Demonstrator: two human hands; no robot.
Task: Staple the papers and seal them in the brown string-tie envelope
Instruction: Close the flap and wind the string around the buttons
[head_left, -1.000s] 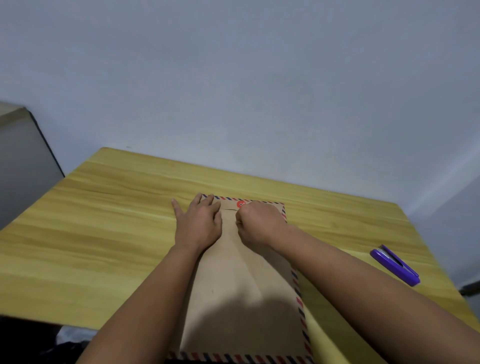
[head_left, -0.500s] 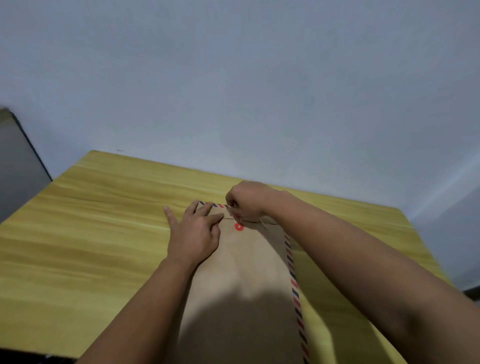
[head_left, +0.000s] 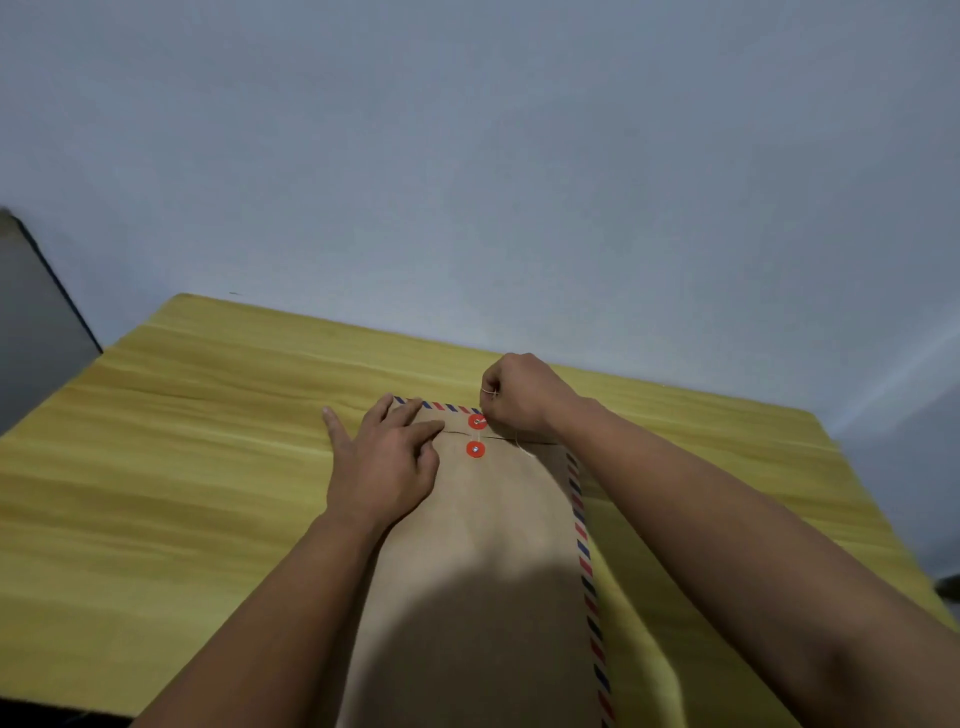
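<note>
A yellow wood-grain tabletop (head_left: 182, 467) fills the lower part of the view, its grain running left to right. Behind its far edge rises a plain pale grey-blue wall (head_left: 467, 156). At the far left, beside the tabletop's corner, stands a grey panel with a dark edge (head_left: 36, 322), only partly in view.

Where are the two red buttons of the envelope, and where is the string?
upper red button (head_left: 477, 421): head view, on its red disc, on the flap.
lower red button (head_left: 475, 449): head view, on its red disc, below the flap edge.
string (head_left: 521, 445): head view, on the thin strand under the right hand (head_left: 519, 397).
</note>
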